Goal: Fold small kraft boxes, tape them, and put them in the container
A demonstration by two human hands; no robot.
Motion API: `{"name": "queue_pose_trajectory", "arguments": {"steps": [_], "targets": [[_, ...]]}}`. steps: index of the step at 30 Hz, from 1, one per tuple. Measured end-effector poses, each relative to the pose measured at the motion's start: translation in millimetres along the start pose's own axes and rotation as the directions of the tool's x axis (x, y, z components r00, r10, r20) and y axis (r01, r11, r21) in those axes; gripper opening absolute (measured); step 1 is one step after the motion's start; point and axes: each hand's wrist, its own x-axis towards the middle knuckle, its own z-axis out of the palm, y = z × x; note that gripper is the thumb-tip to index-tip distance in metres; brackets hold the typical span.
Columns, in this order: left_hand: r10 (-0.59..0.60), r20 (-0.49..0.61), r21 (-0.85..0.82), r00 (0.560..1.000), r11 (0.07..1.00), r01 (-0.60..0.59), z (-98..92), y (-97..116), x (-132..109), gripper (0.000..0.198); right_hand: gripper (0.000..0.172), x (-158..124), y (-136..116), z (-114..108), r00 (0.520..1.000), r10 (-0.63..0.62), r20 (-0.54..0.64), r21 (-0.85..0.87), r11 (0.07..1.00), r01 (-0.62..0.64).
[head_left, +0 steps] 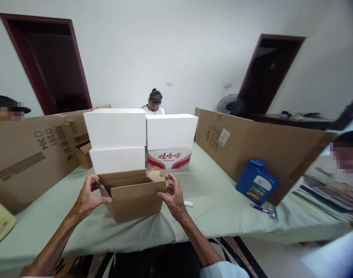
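Observation:
A small brown cardboard box (138, 202) stands on the green tablecloth in front of me, its top flaps raised. My left hand (87, 197) grips the flap at its left end, with the thumb on the near side. At the opposite end, my right hand (174, 199) pinches the right edge between thumb and fingers. Clear tape or film (155, 173) shows at the box's far right corner. The inside bottom of the box is hidden. Close to my right hand lies a small white object (188, 203) whose kind I cannot make out.
White boxes (115, 129) stand stacked behind, one printed with red lettering (169, 156). Large cardboard panels (34, 154) flank the table (211, 216). Right are a blue jug (256, 183) and a purple-handled tool (262, 210); left, a yellow container (0, 224). Other people sit around.

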Motion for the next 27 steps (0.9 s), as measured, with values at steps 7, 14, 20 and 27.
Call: {"name": "queue_pose_trajectory", "arguments": {"steps": [7,14,20,27], "targets": [[0.012,-0.356,0.198,0.934,0.978,0.063,34.3,1.7,6.3,0.083,0.032,-11.8,16.0,-17.8,0.849,0.290,0.442,-0.131,0.957,-0.258],[0.236,-0.269,0.264,0.934,0.951,-0.164,70.6,38.8,25.4,0.078,0.037,-28.4,-10.4,-89.1,0.884,0.312,0.348,-0.218,0.944,-0.247],[0.330,0.036,0.338,0.943,0.884,-0.323,75.5,5.5,-9.9,0.036,0.059,-9.5,-33.2,-234.1,0.940,0.058,-0.335,-0.603,0.753,-0.262],[0.194,0.317,0.228,0.928,0.935,-0.273,117.9,-63.0,-91.2,0.045,0.061,48.3,31.1,-270.3,0.866,0.051,-0.497,-0.718,0.537,-0.443]]}}
